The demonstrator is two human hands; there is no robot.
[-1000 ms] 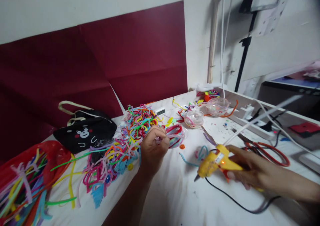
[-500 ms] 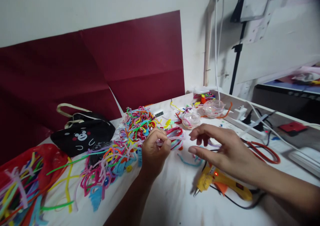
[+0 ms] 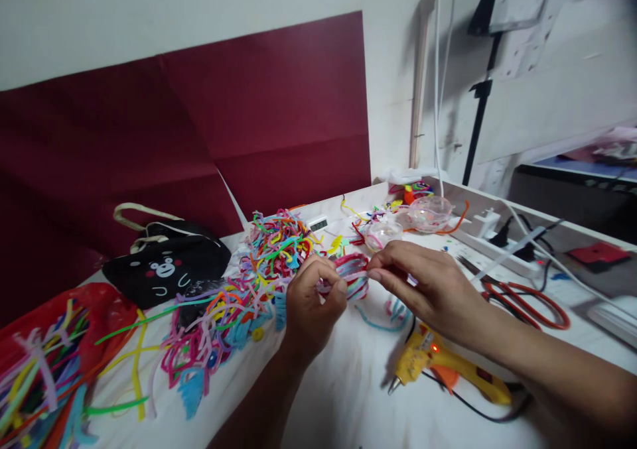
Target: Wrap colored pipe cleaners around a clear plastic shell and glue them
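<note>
My left hand (image 3: 314, 313) is closed around a rounded bundle of pipe cleaners (image 3: 352, 264) in pink, red, white and pale blue, held above the white table. At the bundle's right side, my right hand (image 3: 432, 286) pinches a light pink strand between thumb and forefinger. The fingers partly hide both the bundle and the strand's end. Below my right forearm lies a yellow glue gun (image 3: 418, 357), its red light on and its nozzle pointing to the lower left. A light blue pipe cleaner (image 3: 381, 324) curls on the table under the hands.
A tangled heap of pipe cleaners (image 3: 279, 243) spreads left of my hands, beside a black drawstring bag (image 3: 164, 270) and a red plastic bag (image 3: 117, 313). Clear plastic bowls (image 3: 430, 214) stand behind. Red-handled scissors (image 3: 542, 306) and a power strip (image 3: 507, 253) lie right.
My right hand has moved left to the bundle, and its parted fingers have closed on a strand. My left hand keeps its hold. The view has shifted slightly.
</note>
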